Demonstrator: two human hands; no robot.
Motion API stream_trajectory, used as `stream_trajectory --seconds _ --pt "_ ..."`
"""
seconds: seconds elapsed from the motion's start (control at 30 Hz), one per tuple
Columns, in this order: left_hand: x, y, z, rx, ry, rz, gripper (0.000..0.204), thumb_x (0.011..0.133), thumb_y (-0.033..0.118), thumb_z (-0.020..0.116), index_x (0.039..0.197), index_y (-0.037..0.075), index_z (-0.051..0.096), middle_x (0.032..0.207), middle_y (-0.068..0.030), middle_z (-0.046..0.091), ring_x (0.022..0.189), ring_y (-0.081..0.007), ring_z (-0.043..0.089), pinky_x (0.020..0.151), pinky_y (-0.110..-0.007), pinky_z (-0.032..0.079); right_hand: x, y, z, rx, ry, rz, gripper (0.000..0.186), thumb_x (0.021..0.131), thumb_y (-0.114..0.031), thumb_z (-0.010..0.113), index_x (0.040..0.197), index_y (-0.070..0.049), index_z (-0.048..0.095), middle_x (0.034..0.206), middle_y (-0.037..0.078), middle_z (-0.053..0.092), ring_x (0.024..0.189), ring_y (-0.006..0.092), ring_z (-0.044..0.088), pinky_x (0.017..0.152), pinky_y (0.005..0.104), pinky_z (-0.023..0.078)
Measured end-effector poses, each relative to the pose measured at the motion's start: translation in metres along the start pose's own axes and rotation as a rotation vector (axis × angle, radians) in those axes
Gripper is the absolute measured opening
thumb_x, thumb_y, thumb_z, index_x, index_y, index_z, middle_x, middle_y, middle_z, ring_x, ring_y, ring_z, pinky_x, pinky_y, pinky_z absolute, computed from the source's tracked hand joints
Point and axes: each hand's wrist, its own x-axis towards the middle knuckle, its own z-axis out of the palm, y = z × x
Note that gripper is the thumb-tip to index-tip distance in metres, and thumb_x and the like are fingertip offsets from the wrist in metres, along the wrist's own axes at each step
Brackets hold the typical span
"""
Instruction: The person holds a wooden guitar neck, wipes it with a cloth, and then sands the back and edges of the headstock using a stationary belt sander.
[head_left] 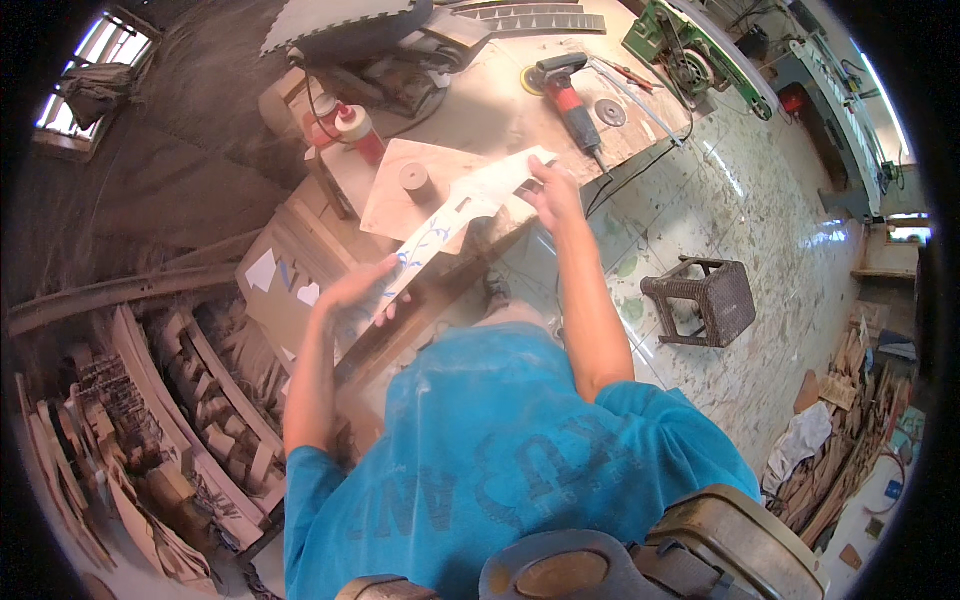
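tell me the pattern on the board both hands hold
Blue, vine-like pattern on the pale board, head view.

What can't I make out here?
Head view:
Pale board: underside, turned away from the camera.
Left hand: fingers partly hidden by the board.
Toothed-edge mat: far part, cut off by the upper edge.
Wood scraps, lower right: pieces too small to tell apart.

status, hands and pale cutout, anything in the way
Left hand near end, right hand far end. Pale cutout gripped, blue-marked. Power tool on bench beyond, not touching it.
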Motion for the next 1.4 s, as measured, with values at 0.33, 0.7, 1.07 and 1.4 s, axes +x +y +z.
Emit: stream_trajectory --seconds 0.33,0.7,1.07,1.4 --pt "0.038 -0.024 0.027 -0.078 0.095 0.048 0.066 0.106 0.057 0.041 0.112 -0.006 0.061 0.084 -0.0156 0.071 0.051 -0.0199 0.065 0.044 -0.031 0.054 0.071 0.018 0.0 0.036 0.064 -0.004 0.031 0.101 -0.017 0.061 0.127 -0.002 0.053 0.113 0.01 0.065 0.099 0.0258 0.068 0.085 0.0451 0.059" --pt "0.056 -0.027 0.068 -0.214 0.265 0.028 0.074 0.105 0.062 0.037 0.099 -0.006 0.065 0.066 -0.0129 0.066 0.049 -0.019 0.064 0.048 -0.031 0.053 0.127 0.039 0.048 0.1 0.036 0.0 0.024 0.105 -0.018 0.055 0.115 0.001 0.043 0.091 0.019 0.065 0.074 0.0299 0.07 0.064 0.0441 0.062" --pt "0.063 -0.024 0.08 -0.333 0.316 0.079 0.07 0.105 0.063 0.034 0.116 -0.001 0.06 0.081 -0.0154 0.072 0.054 -0.0218 0.068 0.052 -0.033 0.057 0.156 0.054 0.065 0.1 0.007 0.071 0.026 0.105 -0.018 0.054 0.111 0.002 0.039 0.095 0.022 0.063 0.076 0.0335 0.07 0.063 0.0483 0.064" --pt "0.069 -0.023 0.084 -0.518 0.341 0.029 0.077 0.103 0.07 0.026 0.13 0.005 0.055 0.089 -0.0183 0.072 0.06 -0.0285 0.07 0.056 -0.039 0.059 0.148 0.05 0.089 0.039 -0.047 0.039 0.029 0.104 -0.02 0.056 0.113 -0.003 0.035 0.096 0.021 0.061 0.077 0.0341 0.07 0.06 0.0491 0.063"
